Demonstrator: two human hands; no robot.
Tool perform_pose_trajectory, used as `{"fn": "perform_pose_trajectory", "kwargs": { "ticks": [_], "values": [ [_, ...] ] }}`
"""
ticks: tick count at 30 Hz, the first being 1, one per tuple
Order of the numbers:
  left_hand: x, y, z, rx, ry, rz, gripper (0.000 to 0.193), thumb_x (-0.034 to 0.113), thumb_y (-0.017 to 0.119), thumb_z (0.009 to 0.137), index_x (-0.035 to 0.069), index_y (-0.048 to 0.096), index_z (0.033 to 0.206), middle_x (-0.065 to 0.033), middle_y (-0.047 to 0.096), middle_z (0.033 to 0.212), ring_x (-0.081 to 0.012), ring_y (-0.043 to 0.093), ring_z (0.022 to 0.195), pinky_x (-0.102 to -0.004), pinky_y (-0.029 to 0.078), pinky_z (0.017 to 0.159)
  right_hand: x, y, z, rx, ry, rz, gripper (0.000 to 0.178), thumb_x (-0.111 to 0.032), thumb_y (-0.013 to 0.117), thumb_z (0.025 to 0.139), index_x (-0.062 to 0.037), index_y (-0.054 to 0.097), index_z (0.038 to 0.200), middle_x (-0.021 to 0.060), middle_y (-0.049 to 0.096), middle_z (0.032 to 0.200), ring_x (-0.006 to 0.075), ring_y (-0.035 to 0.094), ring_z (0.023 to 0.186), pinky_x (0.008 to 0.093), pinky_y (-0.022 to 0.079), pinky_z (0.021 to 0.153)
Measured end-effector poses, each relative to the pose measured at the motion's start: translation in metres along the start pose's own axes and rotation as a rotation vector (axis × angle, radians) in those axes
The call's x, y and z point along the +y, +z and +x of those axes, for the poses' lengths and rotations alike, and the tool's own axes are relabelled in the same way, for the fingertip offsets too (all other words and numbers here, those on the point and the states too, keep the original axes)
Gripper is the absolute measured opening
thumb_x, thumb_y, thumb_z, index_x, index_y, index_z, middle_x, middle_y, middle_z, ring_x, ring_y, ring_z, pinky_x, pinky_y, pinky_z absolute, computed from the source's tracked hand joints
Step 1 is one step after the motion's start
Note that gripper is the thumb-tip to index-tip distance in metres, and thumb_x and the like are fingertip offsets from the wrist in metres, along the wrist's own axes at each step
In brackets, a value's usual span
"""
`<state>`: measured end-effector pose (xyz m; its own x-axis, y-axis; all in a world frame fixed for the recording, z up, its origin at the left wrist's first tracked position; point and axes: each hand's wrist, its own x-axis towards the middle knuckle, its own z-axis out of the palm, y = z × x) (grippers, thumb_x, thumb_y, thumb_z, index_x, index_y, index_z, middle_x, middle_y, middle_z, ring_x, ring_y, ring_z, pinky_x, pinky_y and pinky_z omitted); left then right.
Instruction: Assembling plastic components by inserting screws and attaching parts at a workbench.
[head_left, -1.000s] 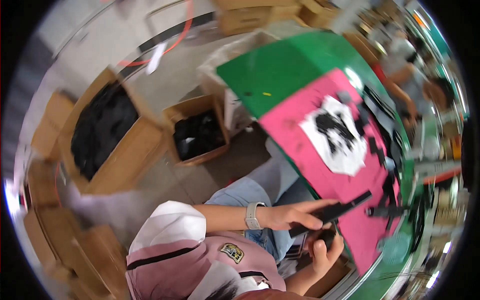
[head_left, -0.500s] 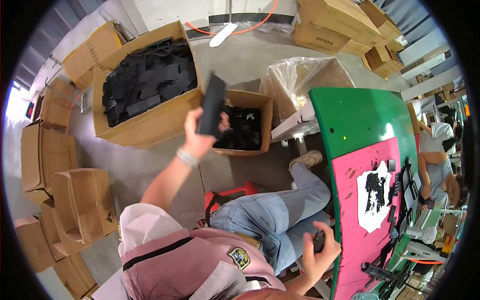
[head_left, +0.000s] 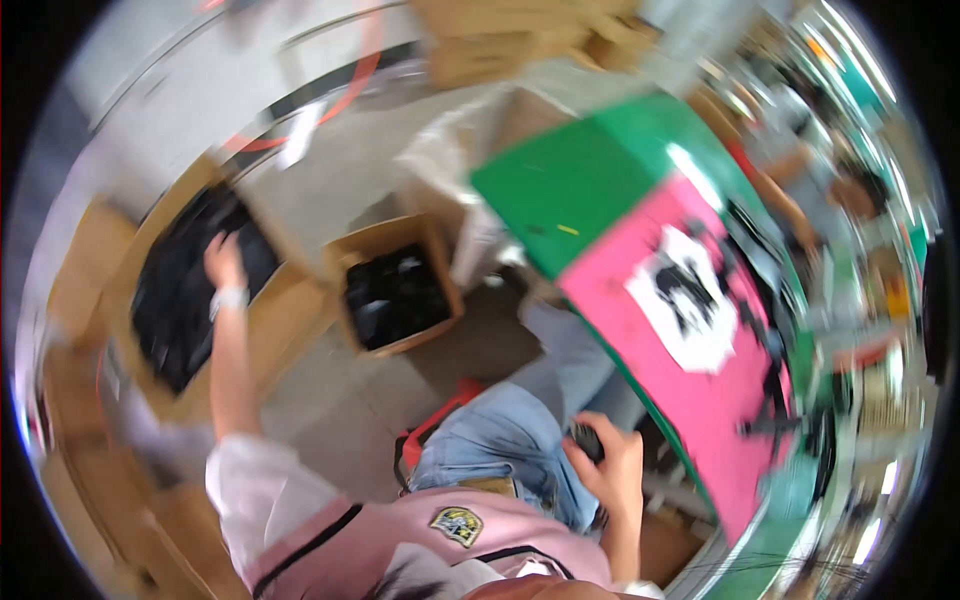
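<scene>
My left hand reaches over the large cardboard box at the left, which holds a heap of flat black pieces. Motion smears its fingers, and no separate piece can be made out in them. Close to my lap, my right hand has its fingers wrapped round a small dark rounded object, whose kind does not show clearly.
A smaller box of black pieces stands right of the large one. Behind it is a plastic-lined box. On the green table, a pink mat carries a white sheet with black bits. Another person works beyond it.
My left hand has swung left, from above the smaller box to the large one; the black piece it held no longer shows apart. My view has turned right. The right hand still grips its object.
</scene>
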<state>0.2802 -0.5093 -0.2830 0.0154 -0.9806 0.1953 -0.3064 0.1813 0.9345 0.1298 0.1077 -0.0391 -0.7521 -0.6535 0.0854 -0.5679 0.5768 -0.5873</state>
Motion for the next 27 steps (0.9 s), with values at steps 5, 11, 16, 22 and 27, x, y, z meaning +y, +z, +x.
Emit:
{"fn": "perform_pose_trajectory", "kwargs": {
  "ticks": [5, 11, 16, 22, 27],
  "values": [
    [0.022, 0.012, -0.037, -0.264, -0.212, -0.335, 0.032, 0.012, 0.060, 0.086, 0.001, 0.055, 0.116, -0.0087, 0.061, 0.113, -0.0199, 0.056, 0.104, -0.0350, 0.041, 0.092, 0.031, -0.049, -0.011, 0.398, 0.192, 0.032, 0.029, -0.021, 0.070, 0.076, -0.0030, 0.060, 0.096, 0.0170, 0.062, 0.073, 0.0333, 0.064, 0.067, 0.0368, 0.049, 0.059],
    [0.222, 0.073, -0.137, -0.360, 0.173, -0.365, 0.026, 0.005, 0.051, 0.090, -0.002, 0.055, 0.115, -0.0118, 0.057, 0.115, -0.0195, 0.056, 0.103, -0.0289, 0.044, 0.088, 0.066, -0.116, -0.050, 0.717, 0.329, -0.159, 0.033, -0.020, 0.067, 0.079, -0.0017, 0.056, 0.105, 0.0191, 0.061, 0.076, 0.0346, 0.063, 0.068, 0.0357, 0.048, 0.060],
    [0.361, 0.095, -0.270, -0.710, 0.701, -0.461, 0.023, 0.010, 0.049, 0.093, -0.001, 0.055, 0.111, -0.0102, 0.059, 0.107, -0.0180, 0.058, 0.096, -0.0300, 0.044, 0.086, 0.087, -0.143, -0.051, 0.707, 0.352, -0.073, 0.032, -0.018, 0.065, 0.080, -0.0018, 0.056, 0.106, 0.0190, 0.062, 0.079, 0.0351, 0.064, 0.073, 0.0373, 0.049, 0.063],
    [0.441, 0.102, -0.446, -2.088, 0.121, -0.669, 0.050, 0.021, 0.058, 0.092, -0.001, 0.035, 0.130, -0.0127, 0.057, 0.108, -0.0149, 0.063, 0.081, -0.0225, 0.050, 0.065, 0.071, -0.126, 0.006, 0.663, -0.010, -0.165, 0.055, -0.011, 0.062, 0.075, -0.0008, 0.043, 0.126, 0.0209, 0.062, 0.093, 0.0387, 0.063, 0.081, 0.0419, 0.051, 0.069],
    [0.444, 0.131, -0.485, -1.757, -0.160, -0.821, 0.029, 0.026, 0.056, 0.094, 0.001, 0.056, 0.110, -0.0026, 0.059, 0.097, -0.0082, 0.057, 0.080, -0.0211, 0.047, 0.064, 0.055, -0.131, 0.048, 0.503, -0.078, -0.054, 0.067, -0.013, 0.063, 0.075, -0.0007, 0.033, 0.134, 0.0234, 0.051, 0.109, 0.0392, 0.059, 0.088, 0.0444, 0.050, 0.068]
  ]
}}
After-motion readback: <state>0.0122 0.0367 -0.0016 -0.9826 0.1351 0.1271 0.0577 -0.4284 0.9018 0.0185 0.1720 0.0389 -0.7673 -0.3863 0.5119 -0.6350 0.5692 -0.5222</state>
